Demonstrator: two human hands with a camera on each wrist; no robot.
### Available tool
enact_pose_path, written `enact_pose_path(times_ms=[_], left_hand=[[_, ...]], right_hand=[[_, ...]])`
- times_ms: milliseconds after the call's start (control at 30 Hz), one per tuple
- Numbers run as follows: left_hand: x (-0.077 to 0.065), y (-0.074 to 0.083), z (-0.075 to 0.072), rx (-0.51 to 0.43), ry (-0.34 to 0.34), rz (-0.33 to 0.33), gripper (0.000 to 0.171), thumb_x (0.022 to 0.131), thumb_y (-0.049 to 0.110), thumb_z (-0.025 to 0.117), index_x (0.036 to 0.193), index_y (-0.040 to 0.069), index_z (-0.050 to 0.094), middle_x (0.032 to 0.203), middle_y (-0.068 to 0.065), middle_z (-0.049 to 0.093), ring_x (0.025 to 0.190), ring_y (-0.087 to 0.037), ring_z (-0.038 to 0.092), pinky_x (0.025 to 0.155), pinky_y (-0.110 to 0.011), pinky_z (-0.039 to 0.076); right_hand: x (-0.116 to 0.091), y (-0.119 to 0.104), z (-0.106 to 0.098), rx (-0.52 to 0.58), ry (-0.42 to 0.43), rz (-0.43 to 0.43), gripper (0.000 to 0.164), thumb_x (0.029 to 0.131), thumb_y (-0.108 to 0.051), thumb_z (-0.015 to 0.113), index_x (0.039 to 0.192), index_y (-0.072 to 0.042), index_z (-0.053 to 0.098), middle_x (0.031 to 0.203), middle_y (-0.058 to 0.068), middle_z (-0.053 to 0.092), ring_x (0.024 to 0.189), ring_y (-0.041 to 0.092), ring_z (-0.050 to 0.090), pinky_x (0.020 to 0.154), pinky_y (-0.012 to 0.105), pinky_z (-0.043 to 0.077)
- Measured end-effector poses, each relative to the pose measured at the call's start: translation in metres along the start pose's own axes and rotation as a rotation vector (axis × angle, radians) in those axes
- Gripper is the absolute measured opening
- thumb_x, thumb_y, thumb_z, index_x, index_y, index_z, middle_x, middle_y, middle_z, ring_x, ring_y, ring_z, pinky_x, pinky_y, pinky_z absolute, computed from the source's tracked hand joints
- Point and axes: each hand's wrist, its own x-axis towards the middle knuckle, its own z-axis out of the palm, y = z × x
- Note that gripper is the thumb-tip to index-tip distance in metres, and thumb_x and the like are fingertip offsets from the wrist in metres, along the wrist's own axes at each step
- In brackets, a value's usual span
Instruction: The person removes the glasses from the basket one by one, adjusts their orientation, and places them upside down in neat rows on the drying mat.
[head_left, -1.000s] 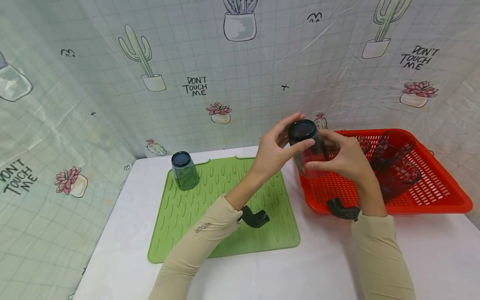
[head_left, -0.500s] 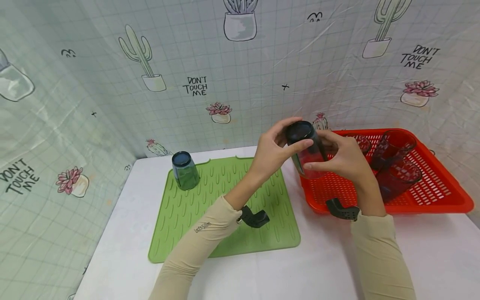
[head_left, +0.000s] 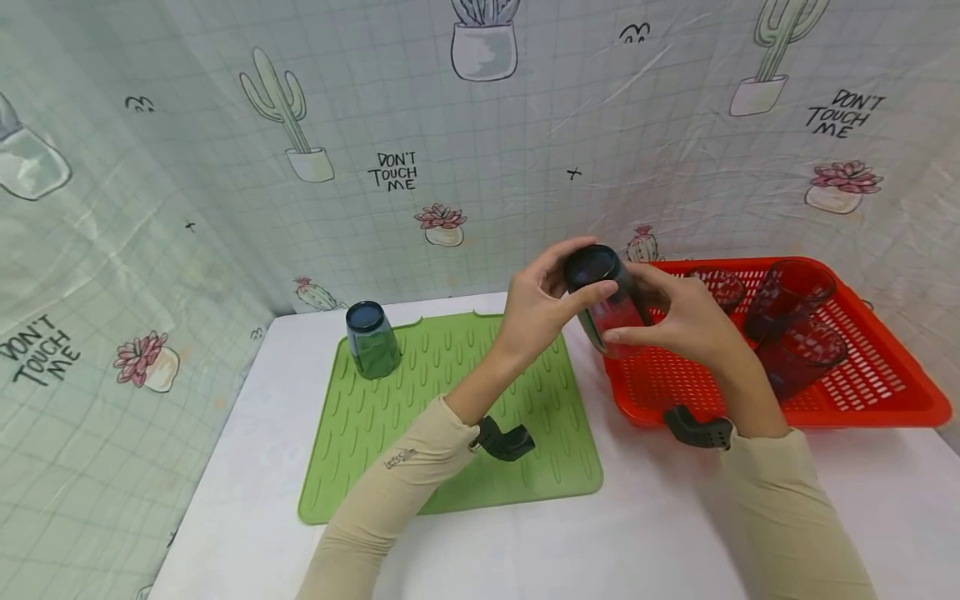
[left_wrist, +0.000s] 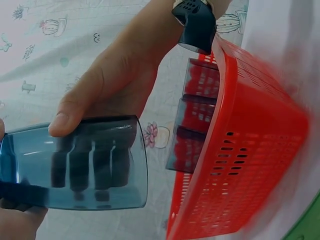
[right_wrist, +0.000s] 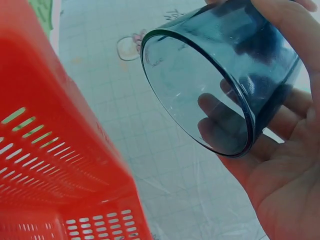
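Note:
Both hands hold a blue-tinted drinking glass (head_left: 592, 265), tilted with its base up, above the gap between the green mat and the red basket. My left hand (head_left: 534, 304) grips it near the base, thumb across the front. Closer to the rim, my right hand (head_left: 690, 323) has thumb and fingers round the wall. In the right wrist view the glass (right_wrist: 195, 90) shows its open mouth, with fingers of the right hand (right_wrist: 285, 175) seen through the wall. Another blue glass (head_left: 373, 346) stands upside down on the ribbed green mat (head_left: 450, 358), at its far left corner.
A red perforated basket (head_left: 900, 400) stands at the right, holding several tinted glasses (head_left: 795, 358). Its near-left rim lies just below the right hand. Behind the white table (head_left: 525, 550) hangs a cactus-print curtain (head_left: 510, 142).
The held glass and both hands have shifted slightly left and a little down. The right forearm has swung a bit outward to the right. Both hands keep their grip.

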Motion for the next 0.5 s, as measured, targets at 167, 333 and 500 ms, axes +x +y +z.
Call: enact_pose_path(times_ms=[167,333,500], left_hand=[[-0.002,-0.001,-0.004,0.011,0.006,-0.011,0.052,0.089,-0.004,0.075,0.138,-0.001,0.059,0.134,-0.015,0.063,0.118,-0.013,0.065,0.103,-0.033,0.054],[-0.005,-0.002,-0.008,0.017,-0.005,-0.003,0.053,0.088,-0.006,0.076,0.138,-0.002,0.059,0.135,-0.015,0.063,0.118,-0.014,0.065,0.103,-0.034,0.053],[-0.009,-0.002,-0.012,0.022,-0.015,-0.007,0.054,0.087,-0.006,0.077,0.138,-0.002,0.059,0.136,-0.017,0.062,0.119,-0.015,0.065,0.104,-0.034,0.053]], right_hand=[[0.001,-0.003,0.000,-0.037,-0.046,-0.020,0.077,0.081,-0.020,0.089,0.148,-0.009,0.052,0.131,0.016,0.067,0.119,0.035,0.065,0.098,0.017,0.049],[-0.002,-0.005,-0.003,-0.120,-0.128,-0.006,0.081,0.085,-0.029,0.085,0.153,-0.008,0.046,0.140,0.017,0.060,0.123,0.037,0.060,0.101,0.061,0.048],[-0.010,-0.006,-0.011,-0.228,-0.169,-0.056,0.079,0.085,-0.032,0.084,0.150,-0.006,0.049,0.145,0.017,0.057,0.124,0.037,0.059,0.099,0.063,0.049]])
